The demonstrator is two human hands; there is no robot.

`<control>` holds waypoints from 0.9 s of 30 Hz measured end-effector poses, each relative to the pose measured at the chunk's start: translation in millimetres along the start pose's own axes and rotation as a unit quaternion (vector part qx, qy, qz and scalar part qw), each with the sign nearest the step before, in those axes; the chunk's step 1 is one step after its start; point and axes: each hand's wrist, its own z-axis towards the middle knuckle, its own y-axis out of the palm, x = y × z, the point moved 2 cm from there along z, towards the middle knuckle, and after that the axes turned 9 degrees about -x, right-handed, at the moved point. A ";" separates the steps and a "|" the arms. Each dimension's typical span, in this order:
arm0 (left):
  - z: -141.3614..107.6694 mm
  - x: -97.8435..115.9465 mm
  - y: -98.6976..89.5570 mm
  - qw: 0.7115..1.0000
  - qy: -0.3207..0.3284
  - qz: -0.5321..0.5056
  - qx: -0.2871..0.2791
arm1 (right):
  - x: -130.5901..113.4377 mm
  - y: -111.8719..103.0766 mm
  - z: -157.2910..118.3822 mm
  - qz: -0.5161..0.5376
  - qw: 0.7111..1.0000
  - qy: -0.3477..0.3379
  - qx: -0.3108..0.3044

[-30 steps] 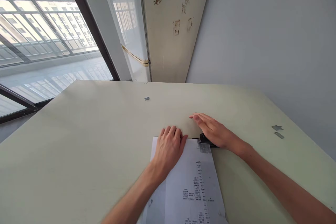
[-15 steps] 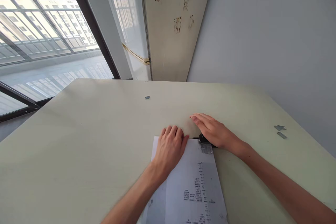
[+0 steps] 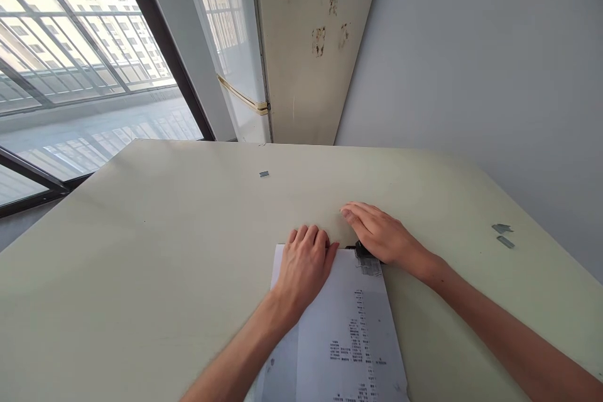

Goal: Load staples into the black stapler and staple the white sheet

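Printed white papers [image 3: 330, 308] lie on the table below my hands, running out of view at the bottom. My left hand [image 3: 304, 267] rests on their far left part, its fingers bent over the top edge and its thumb along that edge. At the far right corner is a black device [image 3: 360, 249], most of it hidden under my right hand; it looks like a stapler. A grey patch with fine lines [image 3: 370, 266] shows on the paper below it. My right hand [image 3: 379, 232] presses over the device with fingers stretched out to the left.
The pale table [image 3: 179, 251] carries bits of grey tape [image 3: 264, 174] at the back and more grey scraps [image 3: 503, 228] on the right. Behind it stand a stained cream panel [image 3: 306, 94] and a grey wall [image 3: 471, 56]. A window [image 3: 85, 56] is at left.
Both hands stay almost where they were. The black device under my right hand appears slightly lower against the papers; the whole view has shifted a little.
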 end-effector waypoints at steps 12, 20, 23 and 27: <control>0.1 0.5 -1.0 1.000 0.003 -0.010 -0.002 | 0.1 7.4 2.0 -0.042 0.999 0.010 -0.003; 0.4 -0.3 -1.2 1.000 0.001 -0.013 0.000 | -2.5 12.7 4.7 -0.108 0.994 0.013 0.002; 0.8 -0.9 -1.1 1.000 0.000 -0.013 -0.004 | -7.0 13.4 4.5 -0.136 0.991 0.016 0.008; 1.2 -1.1 -1.9 1.000 -0.001 -0.015 -0.011 | -12.6 17.2 4.8 -0.174 0.984 0.021 0.014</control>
